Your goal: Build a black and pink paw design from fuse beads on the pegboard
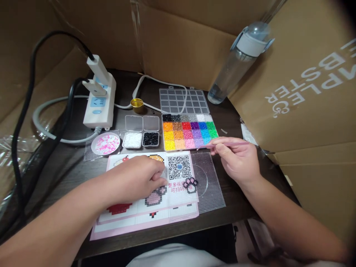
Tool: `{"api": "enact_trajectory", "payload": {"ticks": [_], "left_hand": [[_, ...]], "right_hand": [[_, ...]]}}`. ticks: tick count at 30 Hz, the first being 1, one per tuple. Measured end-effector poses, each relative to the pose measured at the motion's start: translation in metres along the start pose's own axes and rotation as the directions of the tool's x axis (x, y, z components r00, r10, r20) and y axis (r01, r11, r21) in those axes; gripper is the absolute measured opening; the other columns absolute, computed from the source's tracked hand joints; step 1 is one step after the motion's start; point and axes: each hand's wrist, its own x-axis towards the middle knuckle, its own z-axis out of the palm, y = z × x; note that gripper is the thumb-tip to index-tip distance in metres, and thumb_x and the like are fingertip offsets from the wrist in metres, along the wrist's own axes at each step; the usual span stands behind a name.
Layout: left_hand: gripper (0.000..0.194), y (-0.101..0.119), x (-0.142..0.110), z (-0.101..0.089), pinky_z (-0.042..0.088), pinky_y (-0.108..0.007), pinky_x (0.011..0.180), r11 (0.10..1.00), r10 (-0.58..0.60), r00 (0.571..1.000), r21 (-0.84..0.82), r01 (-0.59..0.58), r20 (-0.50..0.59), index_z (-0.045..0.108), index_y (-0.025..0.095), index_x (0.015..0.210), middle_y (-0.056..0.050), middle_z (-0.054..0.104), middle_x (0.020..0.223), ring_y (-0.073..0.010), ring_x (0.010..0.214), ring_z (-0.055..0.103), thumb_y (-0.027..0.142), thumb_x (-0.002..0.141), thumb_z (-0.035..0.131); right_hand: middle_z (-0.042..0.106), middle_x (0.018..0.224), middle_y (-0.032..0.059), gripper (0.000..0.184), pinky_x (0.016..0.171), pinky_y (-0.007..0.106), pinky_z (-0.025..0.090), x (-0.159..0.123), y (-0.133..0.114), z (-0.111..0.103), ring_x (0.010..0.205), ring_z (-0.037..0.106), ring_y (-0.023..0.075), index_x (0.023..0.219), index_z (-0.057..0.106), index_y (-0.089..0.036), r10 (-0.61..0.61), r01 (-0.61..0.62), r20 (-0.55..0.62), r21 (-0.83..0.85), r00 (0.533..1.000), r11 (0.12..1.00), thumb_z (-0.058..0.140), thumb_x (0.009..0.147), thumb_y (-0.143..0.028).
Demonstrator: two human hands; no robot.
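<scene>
My left hand [139, 180] rests curled on the pattern sheets [144, 215], fingertips pinched near a pink paw drawing [155, 196]; what it pinches is hidden. My right hand [239, 159] grips thin pink tweezers [222, 144], whose tip points left at the front edge of the open bead box [189, 134] with its many coloured compartments. A small finished paw of black and pink beads [190, 184] lies on the clear pegboard [211, 185] between both hands.
Small boxes of white beads [132, 139] and black beads [150, 138] and a dish of pink beads [105, 143] sit at the left. A power strip [100, 102] with cables, a gold cap [137, 104] and a water bottle [239, 63] stand behind. Cardboard walls surround the desk.
</scene>
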Motion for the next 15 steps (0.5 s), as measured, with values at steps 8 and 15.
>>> {"api": "enact_trajectory", "payload": {"ticks": [8,15], "left_hand": [[0.041,-0.003,0.004,0.003,0.024,-0.034,0.054,1.0,-0.009,1.0,-0.01,0.009,-0.023,0.041,0.024,0.06,0.0,0.051,0.056,-0.0168,0.053,0.039,0.047,0.087,0.062],[0.041,-0.005,0.007,0.002,0.029,-0.034,0.055,0.998,-0.028,0.999,0.05,0.026,0.027,0.042,0.024,0.062,0.0,0.054,0.059,-0.0166,0.056,0.043,0.051,0.088,0.057]], "right_hand": [[0.082,0.086,0.0033,0.023,0.074,0.032,0.062,-0.047,-0.012,-0.005,0.08,0.075,0.0179,0.091,0.085,-0.027,0.071,-0.072,0.222,-0.006,0.972,0.997,0.068,0.094,-0.011],[0.082,0.085,0.0063,0.023,0.072,0.035,0.062,-0.051,-0.005,-0.004,0.078,0.075,0.0198,0.092,0.084,-0.023,0.027,-0.029,0.236,0.004,0.971,1.0,0.067,0.092,-0.008]]}}
